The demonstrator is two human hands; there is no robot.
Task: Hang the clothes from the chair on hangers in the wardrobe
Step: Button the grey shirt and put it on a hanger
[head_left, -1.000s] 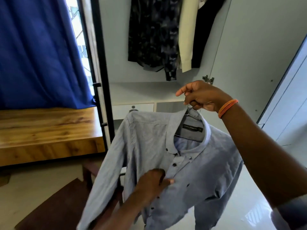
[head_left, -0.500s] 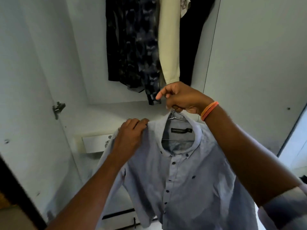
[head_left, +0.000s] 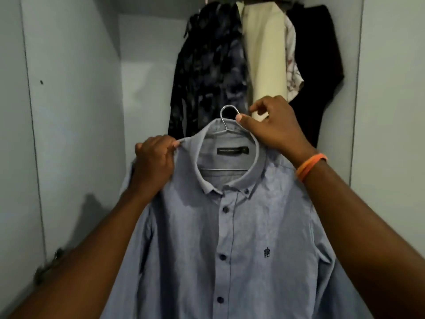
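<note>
Since the blue shirt (head_left: 230, 238) is just light, floppy cotton, it's going to sag and slide wherever nothing is propping it up, so the smart place to take hold is really the wire hanger (head_left: 226, 118) and not the cloth itself. That hanger is looking thin and stiff, probably a bit slick too, and the collar could be slipping off one shoulder if it gets tilted. Right now the shirt is sitting buttoned up on the hanger, being held up in front of the open wardrobe (head_left: 76, 111), below and a little left of the clothes already hanging there: a dark patterned shirt (head_left: 207, 65), a cream garment (head_left: 264, 54) and a black one (head_left: 319, 65). The right hand (head_left: 273, 127), the one with the orange wristband (head_left: 310, 165), is pinching the hanger right at the base of the hook with thumb and forefinger, the other fingers loosely curled. The left hand (head_left: 154, 162) is closing on the left side of the collar, gripping a fold of fabric at the shoulder. I'm guessing it's steadying things so the shirt isn't sliding off. The hook isn't over anything yet, and I can't really see the rail from here.
</note>
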